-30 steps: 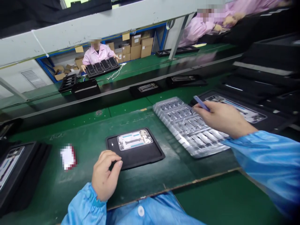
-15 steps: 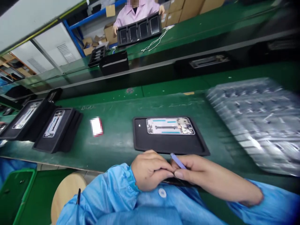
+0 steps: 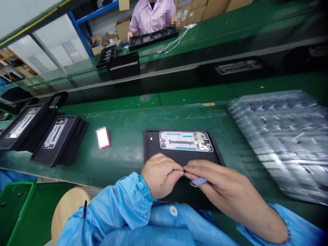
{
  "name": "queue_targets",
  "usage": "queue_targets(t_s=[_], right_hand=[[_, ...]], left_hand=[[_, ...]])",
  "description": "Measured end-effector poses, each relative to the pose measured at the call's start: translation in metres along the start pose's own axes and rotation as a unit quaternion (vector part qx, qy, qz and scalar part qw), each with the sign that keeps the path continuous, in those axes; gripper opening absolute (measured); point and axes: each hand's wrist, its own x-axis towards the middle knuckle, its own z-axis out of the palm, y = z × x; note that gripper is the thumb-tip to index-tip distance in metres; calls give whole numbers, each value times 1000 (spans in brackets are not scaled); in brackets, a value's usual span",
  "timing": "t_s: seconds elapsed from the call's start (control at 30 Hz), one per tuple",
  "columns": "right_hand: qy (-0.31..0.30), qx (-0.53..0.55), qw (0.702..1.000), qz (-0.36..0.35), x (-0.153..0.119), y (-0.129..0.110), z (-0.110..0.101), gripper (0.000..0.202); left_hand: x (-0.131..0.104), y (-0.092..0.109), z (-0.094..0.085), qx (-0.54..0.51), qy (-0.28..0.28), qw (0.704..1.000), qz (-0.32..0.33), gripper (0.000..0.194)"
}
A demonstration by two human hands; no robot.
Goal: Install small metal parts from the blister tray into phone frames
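Note:
My left hand (image 3: 162,176) is closed in a pinch at the front edge of a black tray (image 3: 151,147); whatever sits between its fingertips is too small to make out. Its fingertips meet those of my right hand (image 3: 222,184), which holds a purple tool (image 3: 199,181) between its fingers. Just beyond both hands, the tray holds an opened phone frame (image 3: 186,141) with blue strips and a circuit board at its right end. A small white spot lies on the tray's left part.
Clear plastic trays (image 3: 284,136) are piled at the right. Black trays with phone frames (image 3: 55,133) stand stacked at the left, near a blurred white and red item (image 3: 103,137). Across the bench, a person in pink (image 3: 151,20) handles a black tray (image 3: 153,38).
Both hands have risen slightly over the tray's front edge. The purple tool now lies flatter in my right hand. The person opposite has lowered the compartment tray.

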Motion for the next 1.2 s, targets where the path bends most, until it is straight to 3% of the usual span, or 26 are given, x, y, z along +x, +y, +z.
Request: queue_targets(t_s=[0.2, 0.27, 0.37, 0.5, 0.6, 0.77, 0.93, 1.03, 1.1, 1.2], right_hand=[[50, -154, 985, -59, -2, 31, -16, 25], [67, -215, 970, -87, 1, 44, -22, 21], [66, -278, 952, -109, 4, 62, -31, 19], [32, -285, 952, -106, 0, 76, -40, 20], [0, -240, 968, -67, -3, 86, -40, 21], [-24, -149, 984, 90, 1, 110, -26, 29], [-29, -80, 976, 200, -4, 120, -18, 39], [-43, -46, 960, 271, -12, 119, -22, 44], [-64, -35, 957, 280, -17, 117, -24, 46], [-97, -43, 969, 222, -21, 112, -21, 44]], left_hand=[[29, -15, 12, 52, -28, 998, -39, 23], [44, -26, 15, 127, -41, 987, -85, 40], [58, -40, 14, 226, -124, 956, -137, 70], [54, -46, 5, 221, -224, 942, -116, 67], [46, -46, -1, 200, -242, 944, -102, 69], [49, -49, -2, 238, -221, 941, -96, 80], [46, -49, -3, 233, -256, 935, -77, 55], [41, -49, -3, 220, -259, 938, -71, 50], [39, -49, -3, 208, -257, 941, -68, 51], [39, -48, -3, 199, -253, 944, -68, 55]])
